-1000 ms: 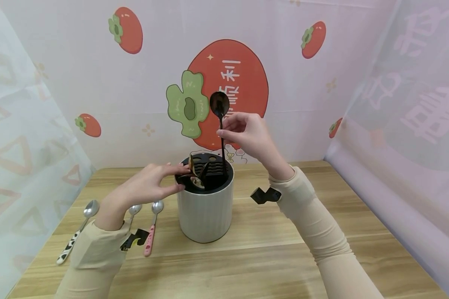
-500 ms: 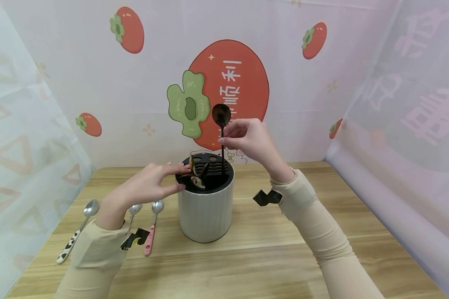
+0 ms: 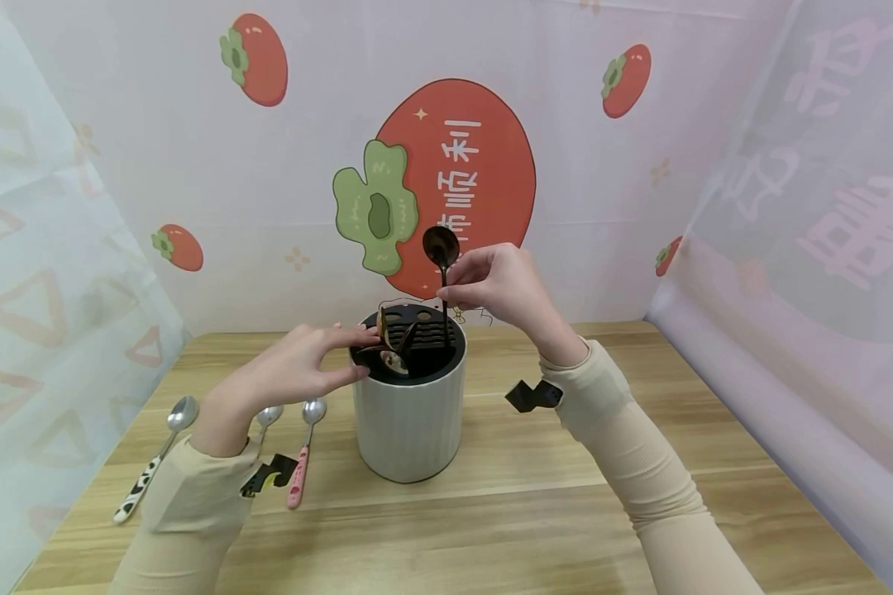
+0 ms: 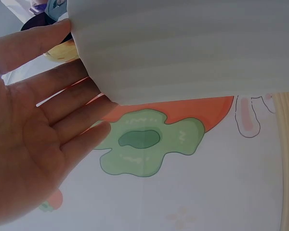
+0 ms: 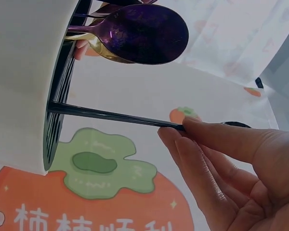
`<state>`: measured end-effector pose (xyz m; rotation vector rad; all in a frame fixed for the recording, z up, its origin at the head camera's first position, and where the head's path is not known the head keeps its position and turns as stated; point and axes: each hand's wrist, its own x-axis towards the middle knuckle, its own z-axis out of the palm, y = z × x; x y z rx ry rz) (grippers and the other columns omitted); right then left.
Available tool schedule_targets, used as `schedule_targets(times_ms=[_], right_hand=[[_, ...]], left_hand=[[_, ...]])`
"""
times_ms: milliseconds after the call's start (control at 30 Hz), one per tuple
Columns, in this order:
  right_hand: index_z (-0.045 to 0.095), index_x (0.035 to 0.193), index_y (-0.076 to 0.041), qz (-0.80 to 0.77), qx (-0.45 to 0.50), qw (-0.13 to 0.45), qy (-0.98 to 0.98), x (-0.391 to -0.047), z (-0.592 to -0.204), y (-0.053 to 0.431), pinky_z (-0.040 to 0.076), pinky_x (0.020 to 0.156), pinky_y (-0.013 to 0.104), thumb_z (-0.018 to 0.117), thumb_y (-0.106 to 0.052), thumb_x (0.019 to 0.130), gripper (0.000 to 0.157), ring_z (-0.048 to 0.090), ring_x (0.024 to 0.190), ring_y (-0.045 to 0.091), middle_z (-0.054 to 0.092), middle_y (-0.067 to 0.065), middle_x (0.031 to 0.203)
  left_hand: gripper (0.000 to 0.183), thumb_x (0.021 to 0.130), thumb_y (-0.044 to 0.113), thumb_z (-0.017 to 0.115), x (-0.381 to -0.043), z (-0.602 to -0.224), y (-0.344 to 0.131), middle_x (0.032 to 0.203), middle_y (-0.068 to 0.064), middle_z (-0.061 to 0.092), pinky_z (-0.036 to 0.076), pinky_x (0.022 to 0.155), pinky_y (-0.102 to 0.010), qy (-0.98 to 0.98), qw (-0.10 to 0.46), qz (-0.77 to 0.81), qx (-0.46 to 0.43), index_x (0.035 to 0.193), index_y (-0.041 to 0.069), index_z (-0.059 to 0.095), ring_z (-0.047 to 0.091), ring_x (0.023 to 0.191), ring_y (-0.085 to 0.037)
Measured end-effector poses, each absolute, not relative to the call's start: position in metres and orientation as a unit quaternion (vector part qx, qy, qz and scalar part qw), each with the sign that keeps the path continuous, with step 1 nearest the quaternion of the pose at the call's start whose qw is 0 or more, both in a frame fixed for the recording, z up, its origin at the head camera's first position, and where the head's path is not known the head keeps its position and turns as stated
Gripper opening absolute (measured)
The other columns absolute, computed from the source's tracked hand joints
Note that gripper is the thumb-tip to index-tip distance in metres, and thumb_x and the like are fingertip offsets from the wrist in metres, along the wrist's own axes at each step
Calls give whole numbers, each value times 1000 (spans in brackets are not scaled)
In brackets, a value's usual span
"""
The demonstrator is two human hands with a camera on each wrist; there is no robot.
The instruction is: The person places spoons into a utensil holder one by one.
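Note:
In the head view, a white ribbed utensil holder (image 3: 408, 434) with a black slotted top stands on the table. My right hand (image 3: 502, 289) pinches a black spoon (image 3: 441, 246) by its handle, bowl upward, above the slots at the right side. The right wrist view shows the handle (image 5: 120, 115) reaching into the slotted top. My left hand (image 3: 293, 364) has its fingers extended, fingertips at the holder's left rim. Several spoons stand in the holder, among them a gold spoon (image 3: 383, 328) and a dark purplish spoon (image 5: 147, 34); their lower parts are hidden inside.
Left of the holder lie a silver spoon with a black-and-white handle (image 3: 137, 492), a pink-handled spoon (image 3: 298, 483) and another silver spoon (image 3: 269, 416), partly behind the left forearm. A printed cloth backdrop (image 3: 298, 165) rises behind the wooden table (image 3: 491, 537).
My right hand has lowered the black spoon further toward the holder, its handle sinking into the slotted top. The left hand stays at the rim.

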<state>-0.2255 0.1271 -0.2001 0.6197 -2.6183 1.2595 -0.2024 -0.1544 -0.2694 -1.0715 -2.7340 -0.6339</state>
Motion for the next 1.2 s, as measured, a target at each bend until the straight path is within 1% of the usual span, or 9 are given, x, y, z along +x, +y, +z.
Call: schedule_targets(times_ms=[67, 167, 433, 600, 733, 1033, 1133, 1200], right_hand=[[72, 79, -13, 416, 208, 78, -882, -226, -201, 128, 54, 58, 30, 79, -22, 76, 12, 70, 66, 13, 73, 1, 74], [72, 78, -15, 401, 212, 71, -888, -226, -204, 128, 53, 58, 31, 79, -24, 75, 12, 69, 66, 12, 72, -2, 72], [73, 77, -15, 387, 217, 48, -895, -228, -209, 130, 55, 63, 30, 79, -23, 76, 10, 69, 68, 16, 72, -1, 72], [74, 78, -16, 375, 213, 34, -901, -228, -212, 130, 55, 65, 31, 78, -24, 76, 10, 68, 68, 15, 72, -1, 72], [74, 79, -14, 378, 210, 21, -902, -229, -214, 131, 57, 67, 32, 78, -23, 77, 10, 68, 67, 14, 72, 0, 73], [73, 80, -10, 377, 212, -3, -902, -233, -222, 133, 57, 65, 28, 78, -21, 77, 12, 68, 66, 13, 72, 2, 72], [74, 81, -10, 377, 216, -19, -901, -234, -224, 135, 57, 66, 29, 77, -20, 78, 11, 68, 67, 14, 72, 3, 73], [75, 84, -8, 380, 220, -34, -898, -235, -224, 137, 58, 68, 32, 76, -17, 79, 10, 70, 69, 16, 73, 4, 76]], left_hand=[[47, 88, 30, 65, -202, -269, -154, 132, -7, 59, 46, 97, -48, -908, 69, -211, -355, 133, 19, 57, 56, 121, -27], [47, 88, 30, 65, -202, -269, -154, 131, -7, 59, 46, 97, -48, -908, 67, -212, -354, 133, 19, 57, 56, 121, -27], [46, 88, 30, 65, -202, -269, -154, 132, -8, 59, 46, 98, -48, -908, 66, -215, -354, 133, 19, 57, 55, 122, -28], [46, 89, 30, 65, -202, -270, -154, 132, -8, 58, 45, 99, -49, -908, 66, -216, -352, 133, 19, 57, 55, 123, -28], [46, 89, 30, 65, -202, -270, -154, 133, -8, 57, 44, 100, -49, -909, 65, -215, -351, 133, 19, 57, 53, 124, -29], [46, 89, 32, 64, -202, -271, -154, 134, -7, 57, 44, 100, -49, -909, 64, -216, -351, 134, 20, 56, 53, 124, -29], [46, 89, 32, 64, -203, -271, -154, 133, -6, 58, 44, 100, -49, -908, 63, -216, -352, 133, 20, 56, 53, 124, -28], [47, 90, 32, 64, -203, -271, -154, 134, -6, 58, 44, 100, -49, -908, 62, -218, -353, 134, 20, 56, 53, 125, -28]])
